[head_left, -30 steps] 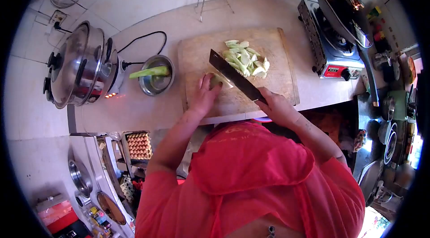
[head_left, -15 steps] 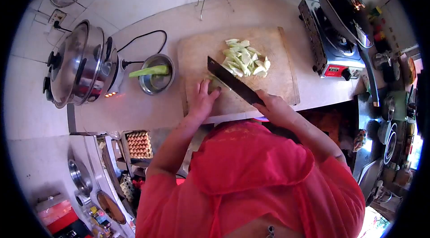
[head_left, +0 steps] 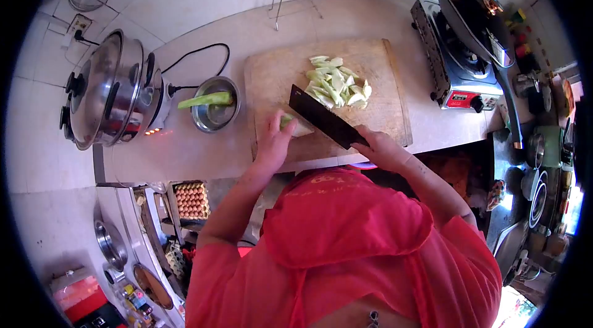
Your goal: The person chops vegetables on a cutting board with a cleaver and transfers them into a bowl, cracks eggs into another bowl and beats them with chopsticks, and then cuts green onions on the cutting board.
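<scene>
My right hand is closed round the handle of a dark, broad-bladed cleaver. The blade slants up and to the left across the wooden cutting board. Just left of the blade, my left hand grips a pale green vegetable piece against the board, its fingers partly covering it. Beyond the cleaver lies a loose pile of pale green vegetable slices.
Left of the board, a metal bowl holds a long green vegetable piece. A lidded steamer pot stands farther left, its cord on the counter. To the right is a gas stove with a wok.
The cleaver has shifted slightly right, and its broad face shows more. My left hand has turned and drawn back a little, uncovering more of the vegetable piece.
</scene>
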Demonstrator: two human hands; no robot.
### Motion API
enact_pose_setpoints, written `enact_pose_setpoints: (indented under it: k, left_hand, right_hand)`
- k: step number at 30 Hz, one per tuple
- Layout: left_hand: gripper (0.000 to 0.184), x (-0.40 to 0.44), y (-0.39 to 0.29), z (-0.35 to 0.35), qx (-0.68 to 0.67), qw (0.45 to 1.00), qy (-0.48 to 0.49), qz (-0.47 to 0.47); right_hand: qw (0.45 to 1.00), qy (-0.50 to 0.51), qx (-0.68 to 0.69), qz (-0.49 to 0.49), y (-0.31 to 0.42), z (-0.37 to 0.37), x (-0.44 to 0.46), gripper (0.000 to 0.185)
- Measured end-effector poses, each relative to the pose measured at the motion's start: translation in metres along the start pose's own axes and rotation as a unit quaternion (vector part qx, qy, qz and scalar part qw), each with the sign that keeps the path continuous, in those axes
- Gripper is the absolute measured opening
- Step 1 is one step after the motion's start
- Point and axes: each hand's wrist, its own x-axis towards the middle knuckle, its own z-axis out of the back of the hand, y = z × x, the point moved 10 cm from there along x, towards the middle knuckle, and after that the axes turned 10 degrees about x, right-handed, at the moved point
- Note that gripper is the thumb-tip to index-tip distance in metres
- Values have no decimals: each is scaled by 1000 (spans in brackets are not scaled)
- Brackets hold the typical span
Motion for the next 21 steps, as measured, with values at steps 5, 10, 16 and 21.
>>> enact_pose_setpoints:
  k: [5, 10, 16, 21]
  left_hand:
    - [41, 10, 24, -55, -113, 991, 73, 1]
    - [47, 37, 9, -19, -180, 972, 105, 104]
    - [47, 29, 15, -31, -166, 979, 67, 99]
    - [49, 20, 33, -44, -206, 965, 62, 152]
  right_hand:
    - [1000, -9, 2, -1, 1, 2, 3, 28]
    - [998, -53, -20, 15, 19, 21, 4, 30]
    - [998, -16, -45, -30, 7, 1, 3, 28]
    - [998, -29, -33, -42, 31, 12, -2, 27]
